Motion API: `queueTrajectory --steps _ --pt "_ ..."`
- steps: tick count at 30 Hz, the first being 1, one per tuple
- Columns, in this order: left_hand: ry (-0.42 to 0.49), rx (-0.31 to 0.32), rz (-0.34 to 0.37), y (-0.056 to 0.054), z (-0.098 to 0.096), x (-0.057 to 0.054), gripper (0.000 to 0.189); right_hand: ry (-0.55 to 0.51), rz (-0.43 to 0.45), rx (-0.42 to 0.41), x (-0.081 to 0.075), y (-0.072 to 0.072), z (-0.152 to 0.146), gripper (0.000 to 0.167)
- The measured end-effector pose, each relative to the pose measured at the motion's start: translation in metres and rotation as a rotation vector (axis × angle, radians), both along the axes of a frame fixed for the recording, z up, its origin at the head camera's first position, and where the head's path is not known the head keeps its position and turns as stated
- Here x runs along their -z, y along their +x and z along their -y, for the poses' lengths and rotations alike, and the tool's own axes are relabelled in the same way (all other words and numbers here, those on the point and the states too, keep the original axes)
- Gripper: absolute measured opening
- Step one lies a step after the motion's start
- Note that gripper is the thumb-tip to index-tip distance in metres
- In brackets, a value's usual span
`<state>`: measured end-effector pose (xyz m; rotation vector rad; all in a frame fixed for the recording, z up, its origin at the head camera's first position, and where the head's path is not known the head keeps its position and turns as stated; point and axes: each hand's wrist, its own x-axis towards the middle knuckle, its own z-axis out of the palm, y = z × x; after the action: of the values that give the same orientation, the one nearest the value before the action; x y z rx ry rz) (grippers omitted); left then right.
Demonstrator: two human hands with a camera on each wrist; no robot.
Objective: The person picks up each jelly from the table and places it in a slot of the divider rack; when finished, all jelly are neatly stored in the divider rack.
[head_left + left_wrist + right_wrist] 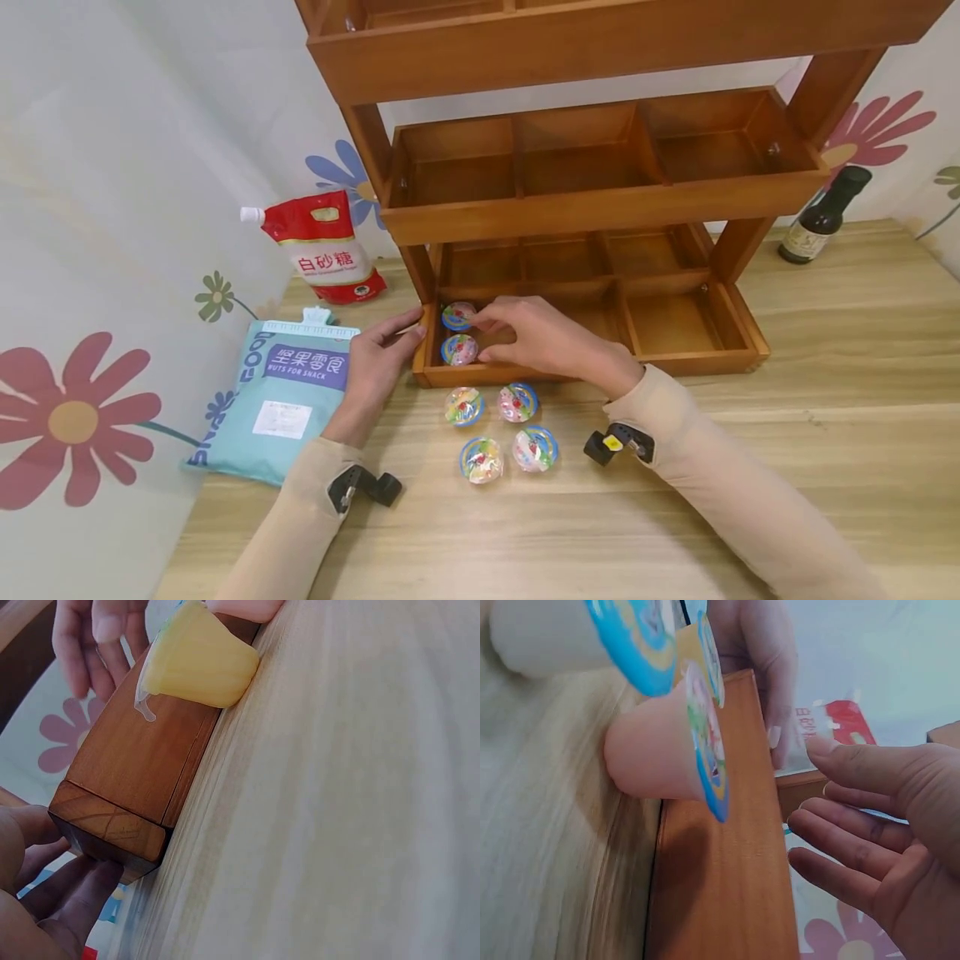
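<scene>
My right hand (536, 333) reaches over the bottom front tray of a wooden rack (592, 362). Its fingertips are close beside two small jelly cups with printed lids, a rear one (458, 316) and a front one (459, 350), in the leftmost compartment. In the right wrist view the fingers are loosely bent with nothing between them. My left hand (381, 367) touches the outer left side of the rack, fingertips at its front corner in the left wrist view. Several more cups stand on the table before the rack, including a yellow one (206, 660) and a pink one (664, 742).
A teal snack bag (281, 417) with a clip lies to the left. Behind it stands a red and white sugar pouch (326, 250). At the far right is a dark bottle (821, 217). The rack's upper tiers (600, 204) overhang the back of the wooden table (847, 350).
</scene>
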<state>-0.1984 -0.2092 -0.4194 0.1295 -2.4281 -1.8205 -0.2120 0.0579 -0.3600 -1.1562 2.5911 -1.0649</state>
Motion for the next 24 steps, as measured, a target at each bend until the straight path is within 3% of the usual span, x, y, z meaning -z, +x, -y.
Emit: queueTrajectory --steps 10,24 --pt "0.014 0.009 -0.008 -0.002 -0.005 -0.001 0.034 -0.079 -0.054 -0.019 -0.004 0.021 -0.022 0.039" --pt "-0.011 -0.002 -0.012 0.001 0.000 0.001 0.035 -0.170 -0.171 -0.074 0.014 0.044 -0.043 0.033"
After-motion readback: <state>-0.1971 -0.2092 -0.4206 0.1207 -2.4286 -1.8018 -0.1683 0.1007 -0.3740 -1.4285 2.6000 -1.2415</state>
